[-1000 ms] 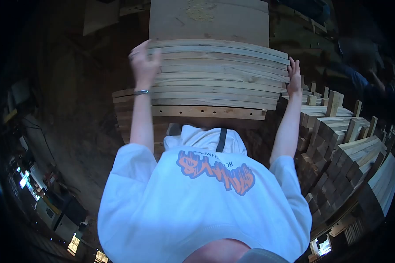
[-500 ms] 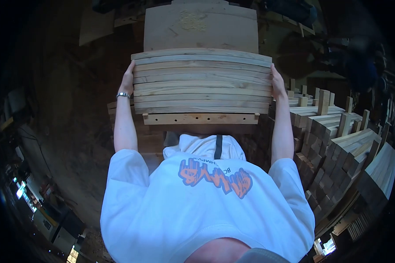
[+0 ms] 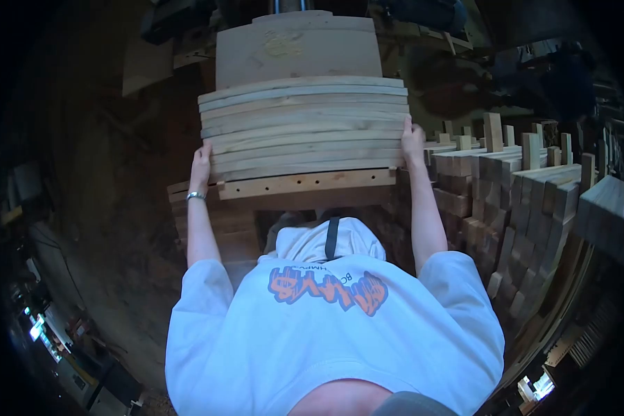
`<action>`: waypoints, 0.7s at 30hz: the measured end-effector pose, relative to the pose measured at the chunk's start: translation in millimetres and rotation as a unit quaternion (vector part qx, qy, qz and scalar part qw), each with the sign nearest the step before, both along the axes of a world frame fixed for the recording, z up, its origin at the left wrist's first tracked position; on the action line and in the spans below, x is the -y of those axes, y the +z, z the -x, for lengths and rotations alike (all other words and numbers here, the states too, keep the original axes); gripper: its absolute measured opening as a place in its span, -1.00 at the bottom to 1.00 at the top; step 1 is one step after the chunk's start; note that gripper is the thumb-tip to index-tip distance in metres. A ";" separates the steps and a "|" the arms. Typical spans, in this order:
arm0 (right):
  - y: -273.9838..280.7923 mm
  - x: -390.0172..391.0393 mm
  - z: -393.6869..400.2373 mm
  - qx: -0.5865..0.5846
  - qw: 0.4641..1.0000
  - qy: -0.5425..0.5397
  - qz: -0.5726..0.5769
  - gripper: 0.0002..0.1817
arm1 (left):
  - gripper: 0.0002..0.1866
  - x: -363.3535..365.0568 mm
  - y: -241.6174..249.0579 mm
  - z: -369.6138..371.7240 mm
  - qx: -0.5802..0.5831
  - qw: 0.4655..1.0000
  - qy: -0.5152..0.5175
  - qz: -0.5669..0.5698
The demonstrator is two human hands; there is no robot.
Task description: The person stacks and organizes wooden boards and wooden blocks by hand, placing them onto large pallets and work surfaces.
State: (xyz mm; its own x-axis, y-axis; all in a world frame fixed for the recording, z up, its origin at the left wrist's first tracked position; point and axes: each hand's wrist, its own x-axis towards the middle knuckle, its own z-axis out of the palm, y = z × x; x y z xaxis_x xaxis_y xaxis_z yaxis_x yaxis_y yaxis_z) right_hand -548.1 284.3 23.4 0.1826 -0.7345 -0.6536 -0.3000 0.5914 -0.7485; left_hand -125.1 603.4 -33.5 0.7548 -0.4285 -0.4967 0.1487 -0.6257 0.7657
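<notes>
A stack of several flat wooden boards point(image 3: 304, 125) lies in front of me on a board with a row of holes in its edge point(image 3: 305, 185). My left hand point(image 3: 201, 161) grips the stack's left end low down, a bracelet on the wrist. My right hand point(image 3: 413, 139) presses the stack's right end, fingers up along the board edges. The stack sits slightly tilted between both hands. A wider wooden panel point(image 3: 297, 50) lies beyond it.
Rows of short wooden blocks point(image 3: 513, 180) are piled at the right, close to my right arm. More boards point(image 3: 215, 222) lie under the stack at the left. A dim dirt floor point(image 3: 104, 173) spreads left, with machinery at the far top.
Both hands went from open near the stack's upper ends to gripping its sides lower down. The stack has shifted left and nearer, and now sits tilted.
</notes>
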 end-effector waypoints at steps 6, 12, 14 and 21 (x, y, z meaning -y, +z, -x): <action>8.7 -148.2 -106.0 -0.200 0.715 0.301 0.598 -0.29 | -0.48 127.2 83.4 109.7 0.504 0.827 -0.235 0.089; -11.3 -163.3 -127.9 -0.234 0.720 0.243 0.606 -0.28 | -0.32 231.2 59.3 131.2 0.555 0.763 -0.324 -0.068; -13.4 -155.0 -134.8 -0.227 0.716 0.228 0.619 -0.29 | -0.32 249.0 64.7 120.8 0.541 0.768 -0.335 -0.077; -15.9 -93.4 -176.4 -0.233 0.707 0.225 0.629 -0.31 | -0.34 301.4 44.8 77.7 0.518 0.784 -0.333 -0.074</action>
State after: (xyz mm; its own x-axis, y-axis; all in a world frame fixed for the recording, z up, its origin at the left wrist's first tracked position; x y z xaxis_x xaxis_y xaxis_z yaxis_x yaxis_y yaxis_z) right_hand -371.7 377.7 7.5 0.5623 -0.7242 0.3992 -0.6338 -0.6875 -0.3545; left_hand -202.8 302.1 11.2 0.4191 -0.8949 0.1534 -0.9033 -0.3938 0.1705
